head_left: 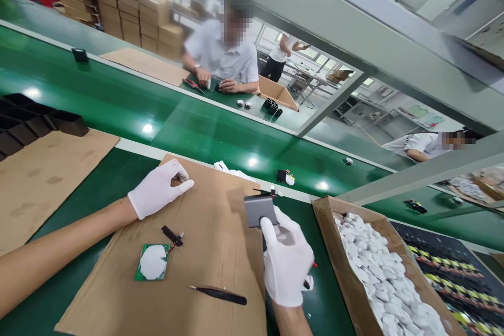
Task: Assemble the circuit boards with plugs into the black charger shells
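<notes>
My right hand, in a white glove, grips a dark grey rectangular case between thumb and fingers, above the right edge of a cardboard sheet. My left hand, also gloved, is over the sheet's far left part with nothing in it, thumb and fingertips apart. On the cardboard below it lies a green circuit board bearing a round white pad; wires join it to a small black part. Black tweezers rest nearer the front.
At right stands a cardboard box full of white pads. Beyond it are rows of black and yellow parts. Black cases stand at left. A green conveyor runs behind, with a co-worker across it. A slanted metal beam crosses the right side.
</notes>
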The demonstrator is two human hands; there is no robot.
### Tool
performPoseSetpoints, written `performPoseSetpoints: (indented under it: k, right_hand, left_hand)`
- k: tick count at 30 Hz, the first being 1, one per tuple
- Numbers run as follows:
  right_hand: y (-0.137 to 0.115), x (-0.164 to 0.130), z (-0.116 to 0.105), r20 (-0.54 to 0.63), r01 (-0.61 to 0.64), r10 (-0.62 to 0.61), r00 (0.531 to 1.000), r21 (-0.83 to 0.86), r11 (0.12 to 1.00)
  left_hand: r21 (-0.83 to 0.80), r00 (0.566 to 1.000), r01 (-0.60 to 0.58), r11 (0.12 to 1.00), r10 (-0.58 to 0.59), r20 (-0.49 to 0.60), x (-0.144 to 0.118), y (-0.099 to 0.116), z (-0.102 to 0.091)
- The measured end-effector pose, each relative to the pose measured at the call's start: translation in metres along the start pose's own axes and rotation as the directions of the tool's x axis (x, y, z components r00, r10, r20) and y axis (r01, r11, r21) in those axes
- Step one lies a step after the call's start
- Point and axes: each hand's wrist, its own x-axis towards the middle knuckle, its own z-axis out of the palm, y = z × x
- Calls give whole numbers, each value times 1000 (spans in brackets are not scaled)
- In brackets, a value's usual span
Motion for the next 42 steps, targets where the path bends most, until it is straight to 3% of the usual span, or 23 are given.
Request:
performPoseSetpoints:
  k: [2, 3, 6, 9, 14, 20, 34, 42]
  right_hand:
    - [-7, -1, -3, -73, 116, -126, 989, -137, 984]
    - [-10, -3, -1, -56, 177, -193, 980, -217, 960]
    - [-6, -10, 15, 208, 338, -281, 937, -337, 879]
    - [5, -18, 33, 389, 403, -279, 878, -286, 869]
    - [13, -22, 36, 413, 392, -268, 870, -252, 885]
    - [14, -23, 35, 323, 301, -208, 923, -268, 915]
    - [17, -22, 35, 394, 304, -236, 888, -118, 946]
    - [34, -8, 10, 262, 83, -30, 965, -194, 977]
  left_hand:
    - [-1, 1000, 2, 1000, -2, 4, 1, 1, 0]
    - [-1, 1000, 3, 1000, -3, 7, 1, 1, -1]
    - [-2, 1000, 5, 1000, -5, 14, 2, 1, -1]
    - [-6, 1000, 10, 1000, -9, 14, 2, 0, -1]
    - [-20, 1000, 14, 1000, -14, 9, 1, 0, -1]
    - [-19, 1000, 15, 1000, -15, 14, 1, 1, -2]
    - [-9, 1000, -10, 1000, 11, 23, 1, 1, 1]
    - [-2, 999, -9, 1000, 9, 30, 1, 1, 2]
